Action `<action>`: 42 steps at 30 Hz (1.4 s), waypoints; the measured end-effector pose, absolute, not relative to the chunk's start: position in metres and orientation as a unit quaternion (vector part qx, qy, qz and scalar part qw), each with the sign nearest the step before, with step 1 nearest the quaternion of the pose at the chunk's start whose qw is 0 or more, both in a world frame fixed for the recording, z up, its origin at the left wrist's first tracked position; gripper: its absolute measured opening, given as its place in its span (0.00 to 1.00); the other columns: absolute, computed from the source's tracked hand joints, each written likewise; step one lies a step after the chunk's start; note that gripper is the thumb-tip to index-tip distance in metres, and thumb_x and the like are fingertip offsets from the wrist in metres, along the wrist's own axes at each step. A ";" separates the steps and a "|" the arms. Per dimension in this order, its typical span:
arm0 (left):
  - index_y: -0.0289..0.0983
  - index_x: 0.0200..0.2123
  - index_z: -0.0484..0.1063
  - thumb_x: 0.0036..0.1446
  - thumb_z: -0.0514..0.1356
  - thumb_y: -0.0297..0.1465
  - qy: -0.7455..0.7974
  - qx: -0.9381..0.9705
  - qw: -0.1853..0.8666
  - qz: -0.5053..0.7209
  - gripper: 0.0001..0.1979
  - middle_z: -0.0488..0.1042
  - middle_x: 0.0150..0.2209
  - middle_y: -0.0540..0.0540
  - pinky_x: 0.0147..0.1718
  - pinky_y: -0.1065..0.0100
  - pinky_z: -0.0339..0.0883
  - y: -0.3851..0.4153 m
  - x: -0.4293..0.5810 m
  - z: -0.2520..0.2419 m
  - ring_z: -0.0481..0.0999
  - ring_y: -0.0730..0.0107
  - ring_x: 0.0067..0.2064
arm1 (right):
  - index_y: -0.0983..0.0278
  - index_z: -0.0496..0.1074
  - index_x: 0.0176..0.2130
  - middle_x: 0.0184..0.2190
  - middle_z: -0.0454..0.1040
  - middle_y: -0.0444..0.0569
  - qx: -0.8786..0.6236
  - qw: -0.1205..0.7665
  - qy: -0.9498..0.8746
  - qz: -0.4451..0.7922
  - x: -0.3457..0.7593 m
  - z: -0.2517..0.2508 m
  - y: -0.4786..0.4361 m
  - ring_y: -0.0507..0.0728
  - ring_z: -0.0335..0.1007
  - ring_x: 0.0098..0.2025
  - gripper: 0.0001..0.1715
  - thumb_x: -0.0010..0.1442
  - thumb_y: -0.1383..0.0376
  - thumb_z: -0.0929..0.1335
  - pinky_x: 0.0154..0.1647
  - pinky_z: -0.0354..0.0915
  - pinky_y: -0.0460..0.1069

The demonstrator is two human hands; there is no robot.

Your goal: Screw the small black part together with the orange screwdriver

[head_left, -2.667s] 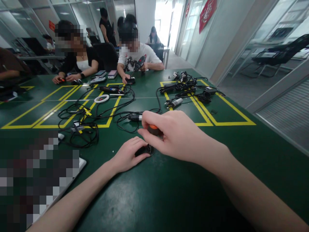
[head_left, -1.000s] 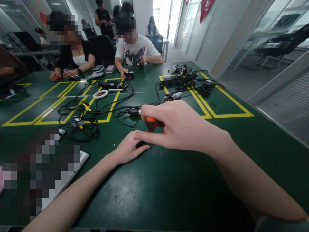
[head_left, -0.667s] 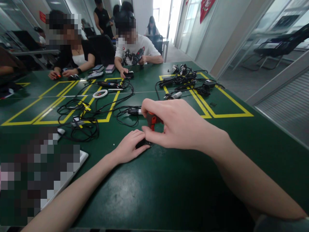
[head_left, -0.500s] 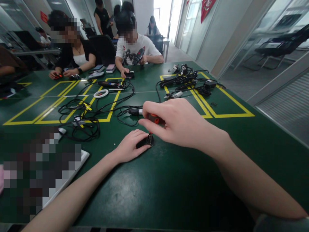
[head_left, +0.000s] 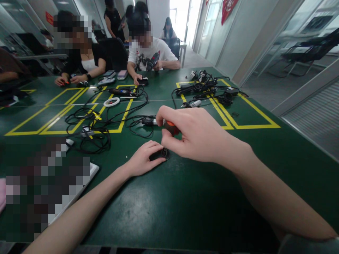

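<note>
the small black part is held down on the tabletop by the pressed-together fingers of the left hand; just above it, an orange-handled screwdriver is pinched in the right hand, axis near upright.

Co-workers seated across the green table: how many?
2. One in a black top sits far left; one in a white shirt sits centre, holding a power tool. A sleeve at the left edge may be a third.

No text legible; red banner characters probably too blurred.
</note>
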State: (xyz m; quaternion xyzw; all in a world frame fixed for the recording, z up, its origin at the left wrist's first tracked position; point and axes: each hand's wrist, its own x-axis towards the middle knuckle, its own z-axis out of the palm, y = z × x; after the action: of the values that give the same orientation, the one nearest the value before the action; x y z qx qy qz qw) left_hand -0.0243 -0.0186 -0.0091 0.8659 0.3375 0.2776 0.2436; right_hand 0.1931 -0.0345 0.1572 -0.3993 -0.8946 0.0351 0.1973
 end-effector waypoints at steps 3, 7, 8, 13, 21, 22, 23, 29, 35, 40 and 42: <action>0.37 0.56 0.79 0.71 0.65 0.40 0.337 0.866 0.241 0.279 0.17 0.82 0.54 0.37 0.58 0.50 0.76 -0.019 -0.024 -0.009 0.81 0.50 0.56 | 0.63 0.73 0.43 0.29 0.73 0.46 -0.410 0.195 -0.891 0.018 0.193 0.157 -0.035 0.55 0.64 0.30 0.12 0.70 0.58 0.64 0.33 0.46 0.50; 0.38 0.55 0.79 0.70 0.65 0.39 0.340 0.870 0.234 0.270 0.16 0.82 0.54 0.38 0.59 0.49 0.75 -0.019 -0.024 -0.007 0.80 0.51 0.56 | 0.62 0.73 0.42 0.25 0.70 0.44 -0.414 0.175 -0.893 0.012 0.193 0.156 -0.035 0.55 0.62 0.28 0.16 0.74 0.55 0.62 0.32 0.45 0.50; 0.38 0.55 0.80 0.70 0.65 0.39 0.340 0.869 0.236 0.270 0.16 0.82 0.54 0.38 0.59 0.50 0.76 -0.019 -0.023 -0.007 0.80 0.51 0.55 | 0.62 0.73 0.44 0.26 0.71 0.44 -0.409 0.177 -0.895 0.018 0.193 0.156 -0.035 0.55 0.63 0.28 0.14 0.73 0.57 0.63 0.32 0.46 0.50; 0.37 0.52 0.80 0.70 0.64 0.41 0.337 0.864 0.246 0.281 0.15 0.82 0.51 0.39 0.56 0.51 0.77 -0.019 -0.021 -0.007 0.80 0.52 0.53 | 0.63 0.72 0.44 0.30 0.74 0.45 -0.388 0.202 -0.899 0.031 0.195 0.156 -0.036 0.54 0.65 0.29 0.10 0.63 0.62 0.68 0.33 0.49 0.50; 0.38 0.57 0.79 0.70 0.65 0.40 0.332 0.873 0.233 0.270 0.17 0.81 0.54 0.38 0.58 0.51 0.76 -0.018 -0.022 -0.007 0.81 0.52 0.56 | 0.63 0.74 0.43 0.26 0.72 0.44 -0.404 0.203 -0.892 0.009 0.196 0.154 -0.033 0.55 0.63 0.27 0.11 0.70 0.59 0.65 0.32 0.49 0.50; 0.38 0.56 0.79 0.70 0.65 0.40 0.333 0.873 0.233 0.270 0.17 0.82 0.54 0.38 0.57 0.52 0.76 -0.018 -0.022 -0.007 0.81 0.52 0.55 | 0.63 0.74 0.44 0.28 0.73 0.45 -0.397 0.210 -0.893 0.011 0.196 0.154 -0.032 0.55 0.65 0.29 0.10 0.67 0.62 0.66 0.33 0.50 0.49; 0.38 0.56 0.79 0.70 0.65 0.40 0.334 0.872 0.233 0.271 0.17 0.82 0.54 0.38 0.57 0.52 0.77 -0.018 -0.022 -0.008 0.81 0.52 0.55 | 0.64 0.74 0.45 0.30 0.75 0.46 -0.390 0.217 -0.895 0.013 0.197 0.153 -0.032 0.55 0.66 0.30 0.10 0.65 0.63 0.66 0.34 0.52 0.49; 0.37 0.58 0.79 0.70 0.65 0.39 0.329 0.874 0.237 0.269 0.18 0.81 0.56 0.37 0.60 0.49 0.75 -0.018 -0.021 -0.007 0.80 0.51 0.57 | 0.62 0.74 0.41 0.27 0.74 0.45 -0.406 0.209 -0.890 0.012 0.197 0.153 -0.032 0.55 0.65 0.28 0.17 0.72 0.53 0.64 0.33 0.49 0.50; 0.38 0.56 0.80 0.70 0.65 0.40 0.338 0.870 0.240 0.267 0.17 0.82 0.53 0.38 0.58 0.50 0.76 -0.018 -0.021 -0.007 0.81 0.51 0.55 | 0.64 0.74 0.44 0.30 0.74 0.46 -0.394 0.208 -0.895 0.027 0.198 0.155 -0.033 0.54 0.63 0.29 0.11 0.64 0.63 0.66 0.33 0.51 0.49; 0.38 0.58 0.79 0.70 0.65 0.39 0.336 0.871 0.243 0.264 0.18 0.81 0.56 0.37 0.61 0.48 0.74 -0.017 -0.021 -0.006 0.80 0.51 0.57 | 0.62 0.71 0.36 0.25 0.69 0.44 -0.400 0.203 -0.894 0.017 0.198 0.157 -0.034 0.53 0.58 0.26 0.16 0.71 0.55 0.64 0.32 0.48 0.50; 0.38 0.59 0.79 0.70 0.65 0.39 0.333 0.871 0.244 0.265 0.19 0.81 0.57 0.37 0.63 0.48 0.73 -0.017 -0.021 -0.005 0.80 0.50 0.58 | 0.62 0.72 0.36 0.24 0.68 0.44 -0.405 0.199 -0.893 0.016 0.198 0.157 -0.033 0.54 0.59 0.26 0.18 0.73 0.54 0.62 0.32 0.48 0.50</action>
State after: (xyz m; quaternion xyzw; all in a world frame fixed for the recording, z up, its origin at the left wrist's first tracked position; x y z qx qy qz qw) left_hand -0.0209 -0.0174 -0.0052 0.8715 0.3326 0.2653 0.2439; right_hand 0.1981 -0.0332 0.1567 -0.4046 -0.8925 0.0156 0.1987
